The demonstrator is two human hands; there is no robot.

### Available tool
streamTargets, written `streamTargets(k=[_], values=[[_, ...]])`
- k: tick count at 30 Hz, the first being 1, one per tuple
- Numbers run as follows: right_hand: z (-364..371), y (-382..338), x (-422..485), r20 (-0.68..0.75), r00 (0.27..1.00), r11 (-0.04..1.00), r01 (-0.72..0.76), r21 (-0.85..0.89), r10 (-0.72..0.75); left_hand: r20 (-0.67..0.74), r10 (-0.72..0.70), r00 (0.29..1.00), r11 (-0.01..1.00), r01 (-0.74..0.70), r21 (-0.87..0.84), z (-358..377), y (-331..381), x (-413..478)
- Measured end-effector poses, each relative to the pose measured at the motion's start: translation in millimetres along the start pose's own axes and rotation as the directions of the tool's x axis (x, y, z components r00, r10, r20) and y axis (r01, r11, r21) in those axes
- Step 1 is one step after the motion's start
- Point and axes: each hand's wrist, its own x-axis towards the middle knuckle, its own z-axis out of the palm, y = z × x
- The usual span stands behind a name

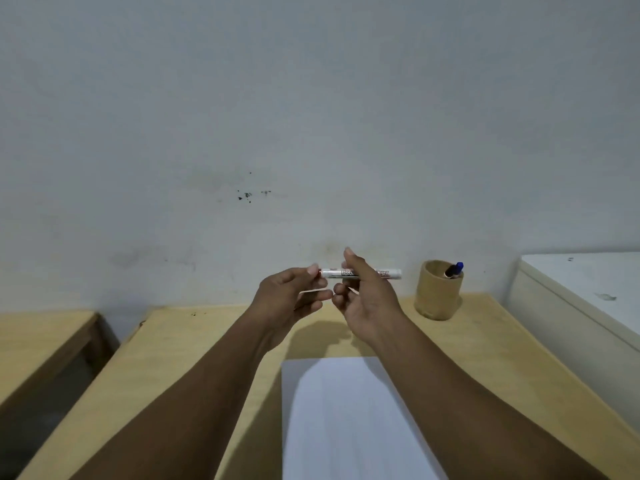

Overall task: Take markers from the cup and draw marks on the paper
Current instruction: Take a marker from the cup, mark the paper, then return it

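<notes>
A white marker point(337, 273) with red print lies level in the air above the table, held at both ends. My left hand point(291, 299) pinches its left, red-tipped end. Around the marker's middle my right hand point(367, 299) is closed, with the forefinger raised. Below the hands a white sheet of paper point(346, 417) lies on the wooden table point(194, 358), blank where it shows. A wooden cup point(437, 289) stands at the back right of the table, with a blue-capped marker point(454, 270) leaning inside it.
A grey wall rises right behind the table. A white cabinet point(581, 292) stands close on the right. A second wooden table point(38, 341) sits to the left across a narrow gap.
</notes>
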Motion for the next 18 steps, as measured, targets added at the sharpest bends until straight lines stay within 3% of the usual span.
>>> streamTargets(k=[3, 6, 8, 10, 12, 14, 16, 18], values=[[-0.7, 13.5, 2.7, 0.028, 1.000, 0.970, 0.013, -0.245, -0.006, -0.019, 0.003, 1.000, 0.995, -0.002, 0.102, -8.6, -10.9, -4.0], [-4.7, 14.1, 6.1, 0.093, 0.995, 0.944, 0.066, -0.323, -0.037, -0.054, 0.007, 0.999, 0.991, 0.000, 0.132, -14.3, -18.1, -2.3], [-8.8, 7.8, 9.0, 0.135, 0.989, 0.937, 0.097, -0.335, -0.054, -0.145, -0.019, 0.989, 0.998, 0.027, 0.051, -25.8, -20.4, 0.4], [-16.2, -1.5, 10.8, 0.168, 0.984, 0.908, 0.125, -0.401, -0.062, -0.200, 0.002, 0.980, 0.990, 0.026, 0.137, -47.6, -25.1, 0.9], [-25.7, -7.1, 11.1, 0.197, 0.980, 0.841, 0.132, -0.524, -0.031, -0.183, 0.091, 0.979, 0.884, 0.005, 0.467, -71.8, -35.4, -0.8], [-30.6, -2.3, 9.9, 0.208, 0.978, 0.785, 0.110, -0.609, 0.025, -0.149, 0.188, 0.971, 0.663, -0.013, 0.748, -86.3, -46.9, -1.9], [-30.9, 14.9, 10.2, 0.208, 0.977, 0.758, 0.105, -0.644, 0.042, -0.099, 0.248, 0.964, 0.476, -0.032, 0.879, -91.7, -57.1, -1.6], [-29.7, 39.8, 10.9, 0.214, 0.977, 0.747, 0.144, -0.649, -0.002, -0.049, 0.245, 0.968, 0.396, -0.054, 0.917, -93.7, -63.2, -1.3]])
